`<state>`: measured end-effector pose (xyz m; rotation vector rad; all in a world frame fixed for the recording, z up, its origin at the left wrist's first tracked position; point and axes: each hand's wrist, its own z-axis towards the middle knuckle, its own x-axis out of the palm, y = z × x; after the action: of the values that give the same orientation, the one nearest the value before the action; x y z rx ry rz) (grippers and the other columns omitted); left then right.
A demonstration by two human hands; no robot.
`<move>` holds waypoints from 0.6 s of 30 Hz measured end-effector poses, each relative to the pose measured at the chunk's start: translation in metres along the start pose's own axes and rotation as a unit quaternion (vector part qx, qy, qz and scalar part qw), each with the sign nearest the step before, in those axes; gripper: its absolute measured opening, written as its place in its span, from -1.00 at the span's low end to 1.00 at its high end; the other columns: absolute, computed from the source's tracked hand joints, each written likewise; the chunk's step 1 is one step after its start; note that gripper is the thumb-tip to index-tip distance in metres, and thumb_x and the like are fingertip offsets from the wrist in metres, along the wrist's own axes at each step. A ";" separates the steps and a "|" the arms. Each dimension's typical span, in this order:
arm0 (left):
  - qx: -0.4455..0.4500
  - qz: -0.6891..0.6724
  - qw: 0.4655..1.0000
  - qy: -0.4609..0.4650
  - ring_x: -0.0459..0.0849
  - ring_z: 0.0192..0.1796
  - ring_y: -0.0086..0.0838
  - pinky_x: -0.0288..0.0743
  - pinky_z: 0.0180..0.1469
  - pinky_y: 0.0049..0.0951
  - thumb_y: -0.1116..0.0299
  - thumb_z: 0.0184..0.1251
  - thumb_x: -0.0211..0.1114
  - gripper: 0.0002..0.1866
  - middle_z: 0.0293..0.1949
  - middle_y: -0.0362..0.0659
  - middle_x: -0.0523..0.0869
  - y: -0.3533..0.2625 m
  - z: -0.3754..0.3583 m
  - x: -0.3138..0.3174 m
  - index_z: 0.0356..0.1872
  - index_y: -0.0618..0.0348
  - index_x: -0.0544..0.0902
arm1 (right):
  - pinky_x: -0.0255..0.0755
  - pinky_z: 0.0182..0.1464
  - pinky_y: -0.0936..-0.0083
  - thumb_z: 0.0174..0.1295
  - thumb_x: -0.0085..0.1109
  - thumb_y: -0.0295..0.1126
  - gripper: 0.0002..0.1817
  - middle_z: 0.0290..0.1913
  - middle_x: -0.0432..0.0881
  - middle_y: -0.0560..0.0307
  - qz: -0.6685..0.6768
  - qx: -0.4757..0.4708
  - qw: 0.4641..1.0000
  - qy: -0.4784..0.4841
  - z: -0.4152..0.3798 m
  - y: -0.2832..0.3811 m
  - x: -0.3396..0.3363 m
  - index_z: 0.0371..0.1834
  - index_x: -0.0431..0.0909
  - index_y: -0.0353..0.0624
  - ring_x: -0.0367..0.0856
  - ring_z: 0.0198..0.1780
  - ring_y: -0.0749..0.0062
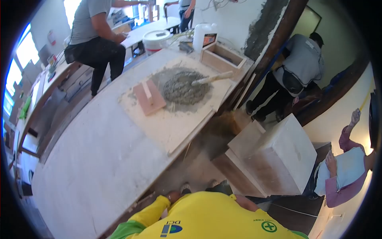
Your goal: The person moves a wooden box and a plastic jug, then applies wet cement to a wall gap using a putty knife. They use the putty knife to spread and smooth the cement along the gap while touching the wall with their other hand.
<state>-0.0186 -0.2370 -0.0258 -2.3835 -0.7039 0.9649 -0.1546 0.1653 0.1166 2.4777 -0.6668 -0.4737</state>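
Observation:
Low in the head view, my left hand [172, 196] hangs close to the table edge, its fingers mostly hidden below my yellow sleeve. My right hand [247, 203] shows only in part beside my shirt, and its fingers are out of sight. Neither hand visibly touches a tool. On a board [167, 137] lies a mound of wet grey mortar [186, 87]. A tool with a pale wooden handle [215, 78] rests in the mortar. Left of the mound lies a pinkish plastering float [149, 98] with its wooden grip upward.
A long white table [91, 159] carries the board, a wooden box [223, 57], a white jug [204, 36] and a lidded bucket [156, 40]. Dusty boxes [278, 155] stand right of my feet. Other people [298, 63] are around me, one near the right wall.

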 end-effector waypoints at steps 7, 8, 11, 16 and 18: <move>-0.029 -0.097 0.993 -0.054 0.71 0.00 0.16 0.56 0.06 -0.02 -0.09 0.40 0.19 -0.44 -0.09 0.30 0.71 -0.063 -0.024 -0.081 -0.17 0.33 0.75 | 0.54 -0.20 0.48 0.28 0.33 -0.22 -0.69 -0.25 0.68 0.11 0.015 0.022 0.999 -0.043 -0.028 0.063 -0.030 -0.06 0.58 -0.20 0.65 -0.28 0.42; -0.019 -0.089 0.995 -0.051 0.71 0.00 0.16 0.56 0.06 -0.02 -0.09 0.40 0.19 -0.44 -0.09 0.30 0.71 -0.088 -0.033 -0.102 -0.17 0.33 0.75 | 0.54 -0.25 0.51 0.31 0.31 -0.23 -0.72 -0.29 0.67 0.11 0.103 0.025 0.993 -0.054 -0.036 0.074 -0.036 -0.09 0.57 -0.19 0.64 -0.32 0.46; 0.082 -0.233 0.945 -0.215 0.74 -0.08 0.06 0.59 0.01 -0.09 0.07 0.31 0.36 -0.56 -0.12 0.14 0.76 -0.170 -0.058 -0.179 -0.10 0.32 0.71 | 0.57 -0.36 0.50 0.34 0.28 -0.29 -0.83 -0.42 0.63 0.18 0.243 -0.059 0.947 -0.204 -0.060 0.105 -0.067 -0.24 0.56 -0.15 0.63 -0.44 0.51; 0.097 0.035 0.827 -0.552 0.44 0.33 0.20 0.37 0.30 0.04 -0.04 0.20 0.46 -0.25 0.26 0.30 0.51 -0.196 -0.037 -0.273 0.28 0.28 0.48 | 0.47 -0.50 0.56 0.34 0.24 -0.38 -0.88 -0.48 0.57 0.24 0.246 -0.171 0.853 -0.428 -0.110 0.176 -0.140 -0.21 0.54 -0.16 0.55 -0.54 0.57; -0.106 0.075 0.848 -0.514 0.25 0.45 0.29 0.22 0.43 0.11 -0.13 0.11 0.49 0.02 0.40 0.36 0.35 -0.178 -0.018 -0.297 0.46 0.30 0.26 | 0.40 -0.55 0.62 0.35 0.24 -0.37 -0.85 -0.49 0.52 0.28 0.232 -0.224 0.831 -0.453 -0.116 0.198 -0.163 -0.14 0.52 -0.17 0.48 -0.57 0.62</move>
<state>-0.2399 -0.2881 0.2364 -1.9471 -1.0086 2.3888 -0.3067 0.1532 0.3528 1.4639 -1.2866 -1.4347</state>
